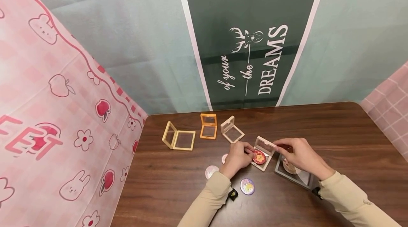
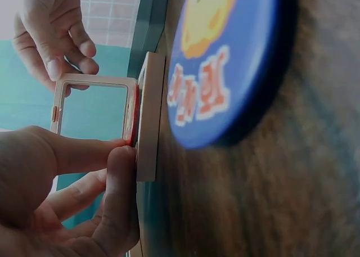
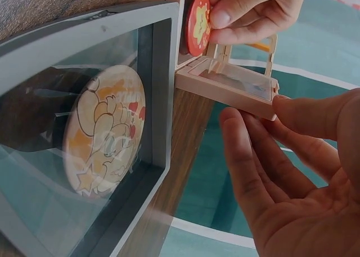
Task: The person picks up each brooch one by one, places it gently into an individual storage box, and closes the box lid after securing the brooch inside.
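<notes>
Holding lid [image 3: 233, 82] upright, right fingers [image 3: 239, 153] clamped on its edge, presumably for access; we pinch red badge [image 1: 259, 157] between left fingers [image 2: 121, 172] over case base [image 1: 267, 162], apparently for seating.

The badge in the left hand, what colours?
The badge is red and yellow, clearest from the right wrist.

Dark green panel [image 1: 255, 44], head view upper centre: "of your", "the", "DREAMS" | pink cloth [image 1: 68, 113], left: "ET" | blue badge [image 2: 230, 54], left-wrist view top: lettering [image 2: 199, 87] illegible
</notes>
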{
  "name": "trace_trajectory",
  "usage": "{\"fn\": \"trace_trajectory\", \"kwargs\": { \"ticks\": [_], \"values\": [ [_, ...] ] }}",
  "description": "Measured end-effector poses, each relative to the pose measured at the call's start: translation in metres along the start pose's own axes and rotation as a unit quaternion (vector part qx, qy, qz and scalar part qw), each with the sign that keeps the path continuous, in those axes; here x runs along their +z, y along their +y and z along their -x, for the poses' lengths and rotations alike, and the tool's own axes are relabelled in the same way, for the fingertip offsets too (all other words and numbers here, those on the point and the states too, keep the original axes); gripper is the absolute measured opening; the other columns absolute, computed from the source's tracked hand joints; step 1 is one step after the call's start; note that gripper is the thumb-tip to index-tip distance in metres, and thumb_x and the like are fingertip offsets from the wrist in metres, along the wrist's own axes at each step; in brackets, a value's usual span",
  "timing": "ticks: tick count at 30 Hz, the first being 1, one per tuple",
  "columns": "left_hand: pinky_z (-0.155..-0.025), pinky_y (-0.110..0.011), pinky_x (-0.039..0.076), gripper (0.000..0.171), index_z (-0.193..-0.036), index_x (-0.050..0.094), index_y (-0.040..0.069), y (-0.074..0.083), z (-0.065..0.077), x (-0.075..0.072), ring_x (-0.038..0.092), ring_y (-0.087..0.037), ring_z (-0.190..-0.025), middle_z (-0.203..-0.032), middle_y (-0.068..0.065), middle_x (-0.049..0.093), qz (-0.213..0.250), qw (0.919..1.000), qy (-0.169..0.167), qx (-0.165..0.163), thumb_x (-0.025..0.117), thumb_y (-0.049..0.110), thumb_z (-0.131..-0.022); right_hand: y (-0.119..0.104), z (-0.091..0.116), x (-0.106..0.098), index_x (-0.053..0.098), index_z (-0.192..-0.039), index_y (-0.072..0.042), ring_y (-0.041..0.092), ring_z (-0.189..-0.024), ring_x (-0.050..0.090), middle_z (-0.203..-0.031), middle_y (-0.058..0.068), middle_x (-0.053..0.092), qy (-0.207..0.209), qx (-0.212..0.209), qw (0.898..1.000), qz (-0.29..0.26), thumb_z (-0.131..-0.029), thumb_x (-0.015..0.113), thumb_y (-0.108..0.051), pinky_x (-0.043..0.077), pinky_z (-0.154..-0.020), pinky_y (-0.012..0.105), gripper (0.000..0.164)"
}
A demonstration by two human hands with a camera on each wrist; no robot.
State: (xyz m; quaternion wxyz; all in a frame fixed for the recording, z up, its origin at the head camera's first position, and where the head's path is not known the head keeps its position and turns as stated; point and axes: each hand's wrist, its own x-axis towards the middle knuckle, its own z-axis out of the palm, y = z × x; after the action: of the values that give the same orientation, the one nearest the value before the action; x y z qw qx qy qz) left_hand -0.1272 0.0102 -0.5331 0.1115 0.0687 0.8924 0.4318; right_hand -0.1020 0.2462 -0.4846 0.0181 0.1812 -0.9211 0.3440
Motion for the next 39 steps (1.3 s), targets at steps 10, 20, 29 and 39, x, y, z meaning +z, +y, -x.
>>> {"fn": "trace_trajectory", "kwargs": {
  "ticks": [10,20,29,39],
  "values": [
    [-0.063,-0.013,0.048,0.006,-0.093,0.080,0.015,-0.003,0.002,-0.002,0.060,0.009,-0.062,-0.080,0.009,0.076,0.010,0.9998,-0.001,0.017,0.084,0.014,-0.089,0.001,0.000,0.002,0.082,-0.111,-0.006,0.002,-0.075,0.064,-0.099,0.005,0.080,0.006,-0.003,1.000,0.005,-0.093,0.082,-0.006,0.055,-0.064,0.024,0.018],
    [-0.072,-0.013,0.048,0.041,-0.118,0.076,0.009,-0.004,0.013,-0.011,0.064,-0.002,-0.082,-0.099,0.001,0.071,-0.057,0.9961,-0.046,0.048,0.093,0.015,-0.081,0.000,0.004,0.002,0.081,-0.112,-0.005,0.004,-0.073,0.058,-0.099,0.006,0.079,0.005,0.016,1.000,0.008,-0.093,0.082,-0.006,0.050,-0.062,0.023,0.020],
    [-0.071,-0.009,0.048,0.047,-0.121,0.076,0.006,-0.005,0.017,-0.005,0.064,0.000,-0.082,-0.100,0.000,0.070,-0.074,0.9943,-0.043,0.063,0.092,0.003,-0.077,-0.003,0.007,0.006,0.081,-0.112,-0.006,0.002,-0.075,0.060,-0.098,0.004,0.079,0.006,0.012,1.000,-0.007,-0.094,0.081,-0.006,0.053,-0.061,0.025,0.018],
    [-0.070,-0.010,0.048,0.046,-0.118,0.074,0.007,-0.005,0.017,-0.004,0.062,0.002,-0.080,-0.098,0.002,0.070,-0.063,0.9956,-0.039,0.058,0.093,0.003,-0.076,-0.003,0.009,0.017,0.078,-0.105,-0.010,0.000,-0.081,0.065,-0.101,-0.003,0.075,-0.010,-0.065,0.997,-0.035,-0.091,0.082,0.000,0.060,-0.066,0.027,0.018]
  ]
}}
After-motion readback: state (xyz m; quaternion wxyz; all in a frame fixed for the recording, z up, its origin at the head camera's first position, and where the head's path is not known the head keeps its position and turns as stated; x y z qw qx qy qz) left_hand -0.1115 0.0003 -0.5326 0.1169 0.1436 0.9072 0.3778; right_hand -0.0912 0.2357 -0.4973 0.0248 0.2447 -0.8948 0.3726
